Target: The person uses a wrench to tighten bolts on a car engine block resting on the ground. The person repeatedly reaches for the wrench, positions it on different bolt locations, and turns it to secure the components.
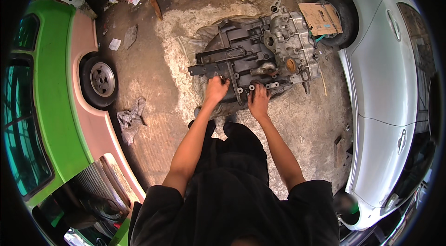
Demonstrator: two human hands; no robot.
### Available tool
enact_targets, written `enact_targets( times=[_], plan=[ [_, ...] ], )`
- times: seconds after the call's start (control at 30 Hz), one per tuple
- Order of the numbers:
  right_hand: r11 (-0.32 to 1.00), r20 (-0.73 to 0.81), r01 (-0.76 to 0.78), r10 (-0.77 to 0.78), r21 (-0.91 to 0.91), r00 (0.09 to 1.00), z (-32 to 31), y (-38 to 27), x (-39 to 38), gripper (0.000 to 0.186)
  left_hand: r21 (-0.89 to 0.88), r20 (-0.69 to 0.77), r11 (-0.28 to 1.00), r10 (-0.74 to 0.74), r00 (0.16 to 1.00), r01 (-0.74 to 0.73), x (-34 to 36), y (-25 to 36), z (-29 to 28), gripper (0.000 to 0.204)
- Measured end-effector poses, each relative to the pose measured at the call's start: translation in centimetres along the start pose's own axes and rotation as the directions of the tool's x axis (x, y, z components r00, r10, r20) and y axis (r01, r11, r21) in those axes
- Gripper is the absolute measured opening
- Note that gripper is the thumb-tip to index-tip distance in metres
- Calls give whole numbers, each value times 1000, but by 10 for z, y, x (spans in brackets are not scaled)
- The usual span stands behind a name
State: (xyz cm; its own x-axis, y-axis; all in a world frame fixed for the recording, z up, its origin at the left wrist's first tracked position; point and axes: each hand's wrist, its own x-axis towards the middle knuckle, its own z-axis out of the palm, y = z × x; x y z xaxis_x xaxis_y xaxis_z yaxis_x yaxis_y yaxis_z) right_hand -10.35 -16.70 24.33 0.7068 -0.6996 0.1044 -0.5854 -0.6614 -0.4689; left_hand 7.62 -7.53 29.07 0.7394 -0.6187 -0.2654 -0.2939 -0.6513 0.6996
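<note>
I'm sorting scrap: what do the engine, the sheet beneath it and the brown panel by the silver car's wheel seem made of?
Engine: probably cast metal, rough and matte; silvery-grey at the right end, dark and grimy elsewhere.
Sheet: perhaps cloth or tarp, dull grey; soft creases show, but any weave is unclear.
Brown panel: likely cardboard, matte, from its tan colour and crease.

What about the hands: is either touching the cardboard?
No, left hand and right hand are at the near side of the engine, away from the cardboard.
</note>
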Motion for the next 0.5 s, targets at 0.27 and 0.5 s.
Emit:
enact_targets(
  times=[0.27,0.5],
  plan=[
    [1000,58,-24,24,-16,998,-3,-2,1,52,-100,-20,995,15,1000,-17,-58,7,-5,26],
    [1000,25,-25,26,-10,999,0,0,1,45,-274,-84,961,26,996,-49,-105,-3,42,19]
  ],
)
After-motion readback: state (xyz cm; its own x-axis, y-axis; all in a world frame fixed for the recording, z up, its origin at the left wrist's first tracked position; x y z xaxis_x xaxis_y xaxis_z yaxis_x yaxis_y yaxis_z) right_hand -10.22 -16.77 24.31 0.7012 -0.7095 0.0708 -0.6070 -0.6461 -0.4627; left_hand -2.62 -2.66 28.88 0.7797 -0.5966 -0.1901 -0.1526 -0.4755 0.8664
